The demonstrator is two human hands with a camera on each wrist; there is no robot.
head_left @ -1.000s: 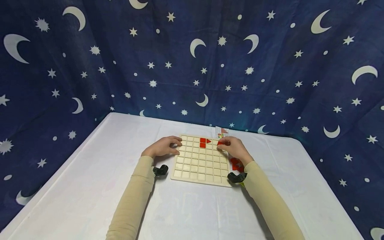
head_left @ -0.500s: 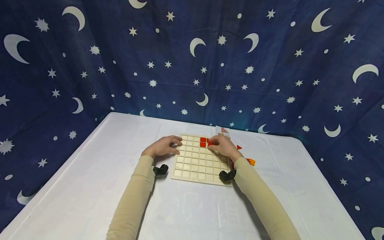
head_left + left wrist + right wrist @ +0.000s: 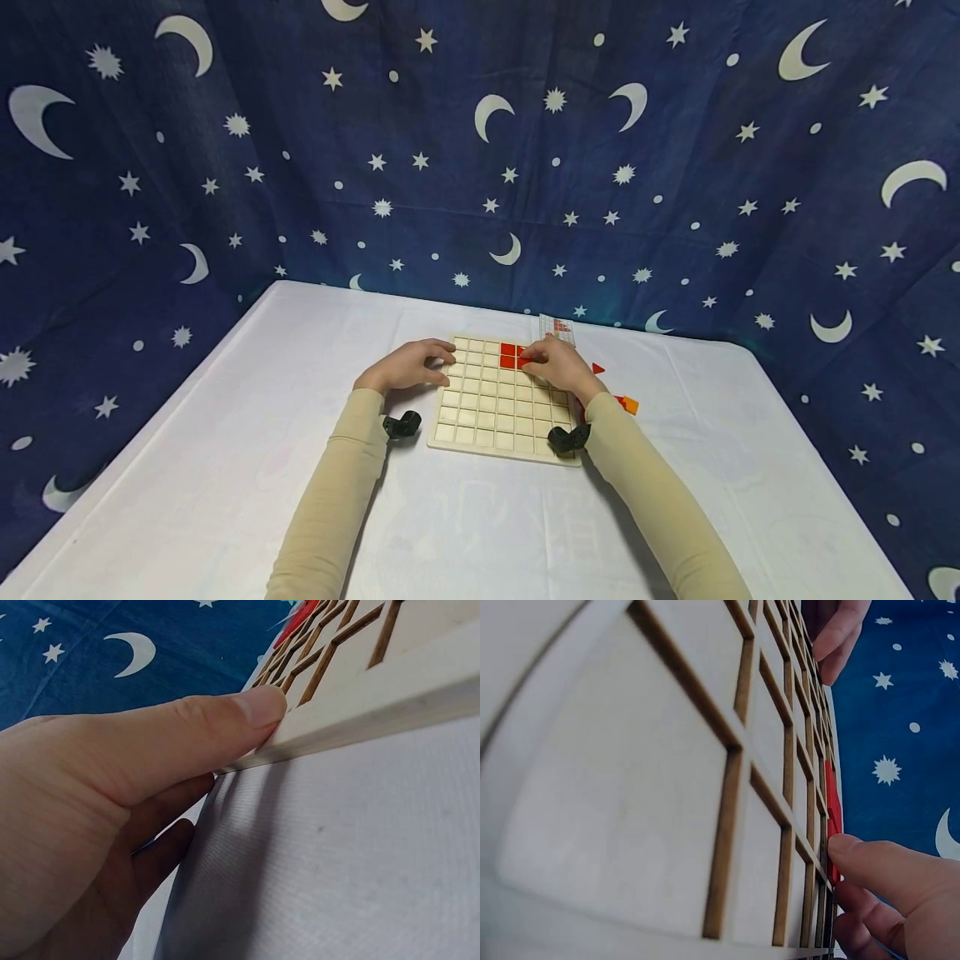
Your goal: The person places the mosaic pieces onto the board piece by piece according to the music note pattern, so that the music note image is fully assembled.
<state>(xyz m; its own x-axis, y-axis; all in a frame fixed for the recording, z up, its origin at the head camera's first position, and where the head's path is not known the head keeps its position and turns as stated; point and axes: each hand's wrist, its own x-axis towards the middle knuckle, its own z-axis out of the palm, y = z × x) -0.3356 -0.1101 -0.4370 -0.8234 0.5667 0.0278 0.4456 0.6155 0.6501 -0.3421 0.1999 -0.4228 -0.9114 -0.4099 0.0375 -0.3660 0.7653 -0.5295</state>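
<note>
A pale wooden grid board lies on the table in the head view. My left hand rests at its left edge; in the left wrist view the thumb lies on the rim, the other fingers loosely bent beside it. On the board's far rows sit red square tiles. Right beside them my right hand pinches a red tile down at the grid. In the right wrist view the thumb touches red at the board's far side, and the other fingers are partly hidden behind the board.
A printed pattern sheet lies behind the board. Right of the board are a loose red triangle and an orange piece, with more pieces partly hidden under the right forearm. A starry blue curtain hangs behind the table.
My right hand has moved left with the red tile, from the board's right side to beside the red squares, and the tile now sits lower against them. The left hand stays put.
</note>
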